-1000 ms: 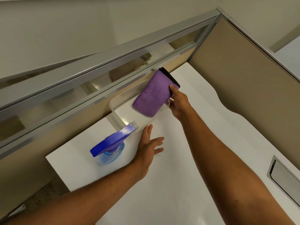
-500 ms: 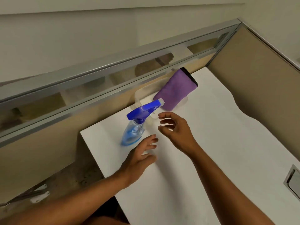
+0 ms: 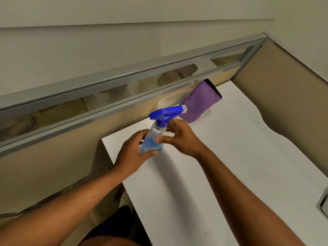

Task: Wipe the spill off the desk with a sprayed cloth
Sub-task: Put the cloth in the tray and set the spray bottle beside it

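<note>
Both hands moved in: left hand, right hand grip spray bottle; cloth apparently in tray.

A blurred clear plastic tray sits just beyond the fingers, against a tan partition panel topped by a glass strip in a grey metal frame. A cream wall rises farther behind. Well right of the fingers stands a second tan panel. Nearer than them, far right, is a metal hatch.
</note>
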The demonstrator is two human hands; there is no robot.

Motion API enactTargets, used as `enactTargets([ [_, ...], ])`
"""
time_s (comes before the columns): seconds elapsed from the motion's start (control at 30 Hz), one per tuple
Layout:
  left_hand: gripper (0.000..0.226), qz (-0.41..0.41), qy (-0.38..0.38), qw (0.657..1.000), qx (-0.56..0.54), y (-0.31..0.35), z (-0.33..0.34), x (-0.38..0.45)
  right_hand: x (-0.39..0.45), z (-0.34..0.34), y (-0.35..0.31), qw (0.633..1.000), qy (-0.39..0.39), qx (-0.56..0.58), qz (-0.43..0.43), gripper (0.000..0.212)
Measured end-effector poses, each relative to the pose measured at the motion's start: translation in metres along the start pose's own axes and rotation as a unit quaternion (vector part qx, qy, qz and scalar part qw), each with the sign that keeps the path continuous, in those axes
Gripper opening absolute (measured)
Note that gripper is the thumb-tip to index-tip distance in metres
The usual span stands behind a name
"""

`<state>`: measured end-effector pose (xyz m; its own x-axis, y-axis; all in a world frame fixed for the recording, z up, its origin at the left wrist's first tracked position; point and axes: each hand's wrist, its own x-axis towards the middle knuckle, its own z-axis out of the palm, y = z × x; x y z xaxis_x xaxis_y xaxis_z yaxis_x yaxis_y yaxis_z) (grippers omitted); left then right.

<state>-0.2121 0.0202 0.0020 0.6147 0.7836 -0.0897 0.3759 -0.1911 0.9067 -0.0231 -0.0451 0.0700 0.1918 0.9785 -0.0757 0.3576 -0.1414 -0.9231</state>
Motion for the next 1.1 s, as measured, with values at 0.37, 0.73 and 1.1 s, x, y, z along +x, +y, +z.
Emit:
enactTargets([
  [0.37, 0.061, 0.204, 0.03, 0.978, 0.033, 0.075, -0.023, 0.062, -0.016, -0.045, -0.053, 0.962, 0.263, -0.022, -0.072, 0.046],
  [0.73, 0.093, 0.192, 0.016, 0.979, 0.069, 0.109, 0.031, 0.135, 0.038, -0.088, -0.036, 0.913, 0.403, -0.058, -0.012, 0.045],
  [1.1, 0.089, 0.153, -0.035, 0.98, 0.122, 0.073, 0.04, 0.159, 0.06, -0.065, 0.017, 0.915, 0.391, -0.095, 0.017, 0.045],
])
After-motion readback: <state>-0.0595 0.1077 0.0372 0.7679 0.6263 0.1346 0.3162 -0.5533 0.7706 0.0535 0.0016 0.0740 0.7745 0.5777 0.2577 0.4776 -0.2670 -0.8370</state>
